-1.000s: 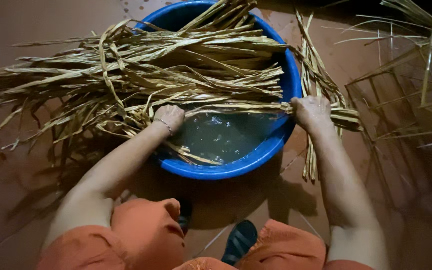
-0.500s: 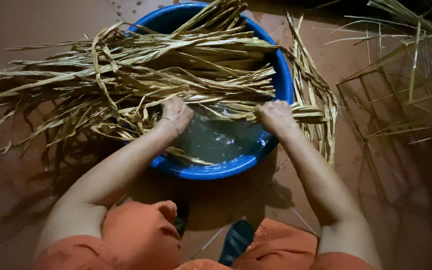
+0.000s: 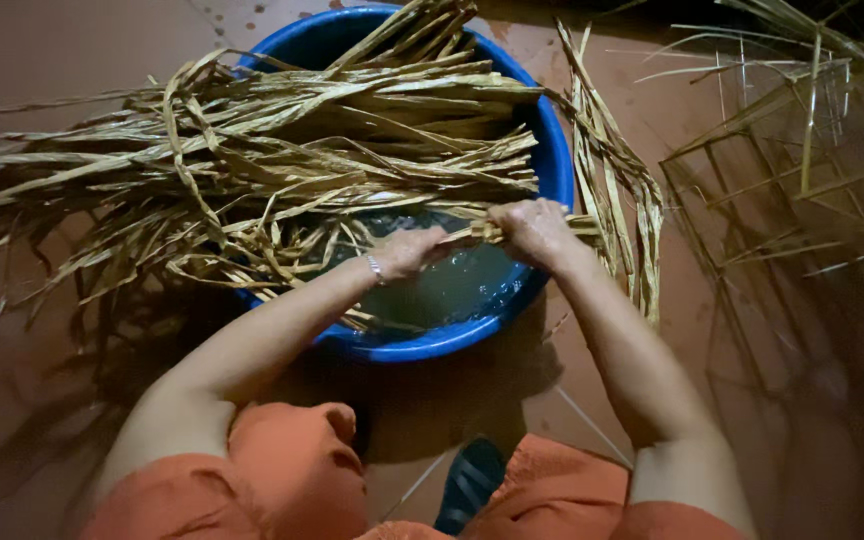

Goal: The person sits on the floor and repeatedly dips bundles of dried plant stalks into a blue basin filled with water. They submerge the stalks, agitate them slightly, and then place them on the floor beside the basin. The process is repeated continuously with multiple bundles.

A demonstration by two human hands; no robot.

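Straw-coloured dried leaf strips (image 3: pixel 282 170) in a long bundle cover most of the round blue plastic basin (image 3: pixel 552 150), hiding its far and left rim; the strip ends run off the left edge into shadow. Murky water (image 3: pixel 442 285) shows only in the near part of the basin. Both hands meet over this water, just in front of the bundle: the left hand (image 3: pixel 409 250), a thin bangle at its wrist, and the right hand (image 3: pixel 532 232) are each closed around the same few twisted strips (image 3: pixel 482 232) between them. More loose strips (image 3: pixel 612 190) lie on the reddish floor (image 3: pixel 72 60) beside the basin's right rim. Dim wire-like frames at far right are hard to make out.
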